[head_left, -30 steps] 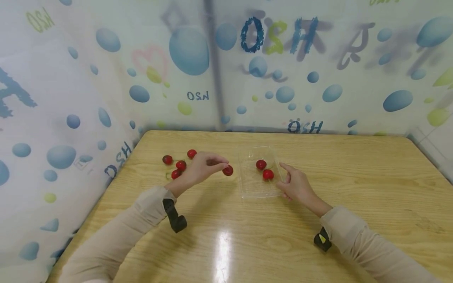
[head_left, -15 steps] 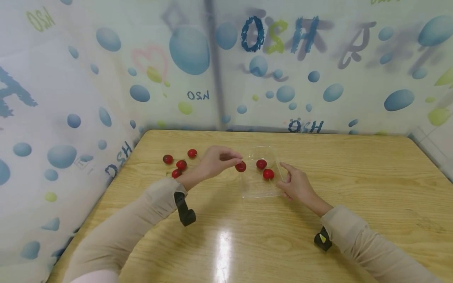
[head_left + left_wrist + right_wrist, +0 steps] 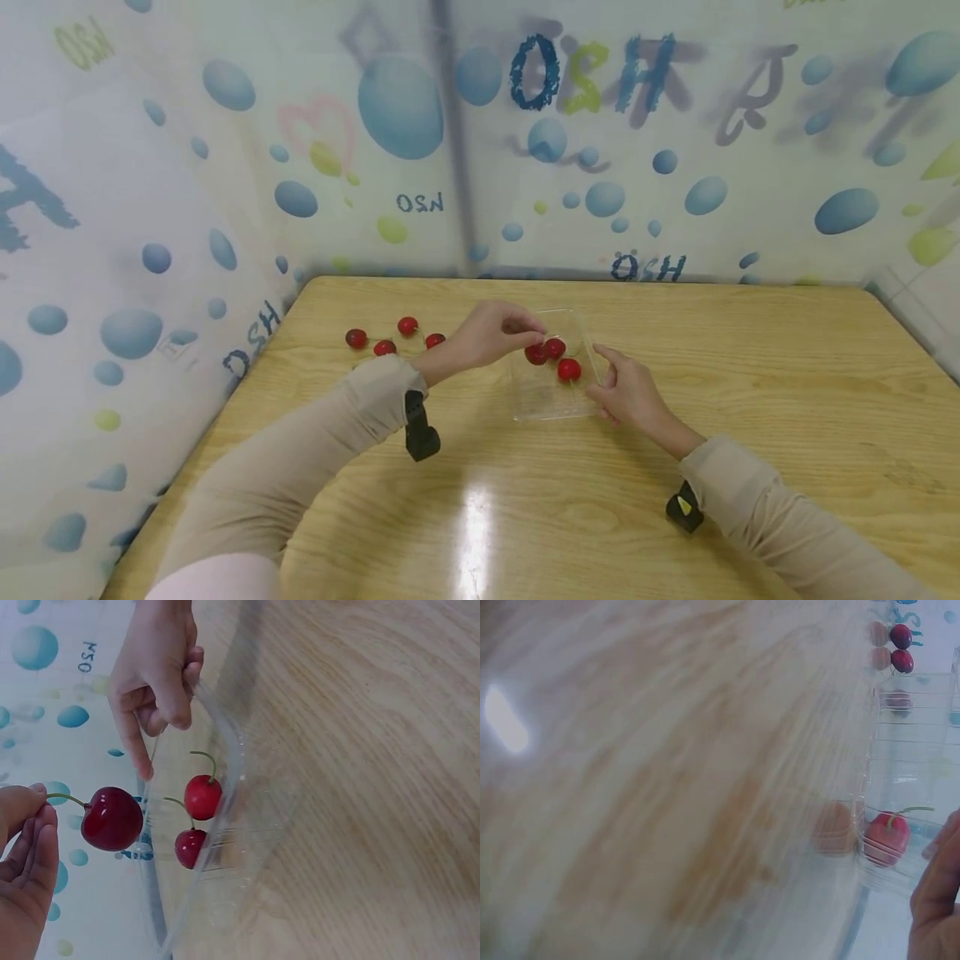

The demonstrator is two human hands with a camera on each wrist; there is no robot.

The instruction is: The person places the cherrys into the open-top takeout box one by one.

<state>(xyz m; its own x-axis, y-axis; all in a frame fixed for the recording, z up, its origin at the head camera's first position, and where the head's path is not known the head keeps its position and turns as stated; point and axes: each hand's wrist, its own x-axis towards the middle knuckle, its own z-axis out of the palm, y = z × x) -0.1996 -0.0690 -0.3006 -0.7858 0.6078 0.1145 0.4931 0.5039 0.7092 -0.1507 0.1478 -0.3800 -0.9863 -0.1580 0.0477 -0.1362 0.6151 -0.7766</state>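
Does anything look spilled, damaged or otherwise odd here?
I see nothing spilled or damaged: the left hand holds a cherry by its stem at the clear tray. The one oddity is the large lettering on the back wall: it seems to read "H2O" backwards.

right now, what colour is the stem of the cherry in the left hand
The stem is green; it shows best in the left wrist view.

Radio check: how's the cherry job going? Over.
Left hand pinching a cherry by its stem over the clear box. Right hand holding its rim. Two cherries inside; nothing visibly blocking.
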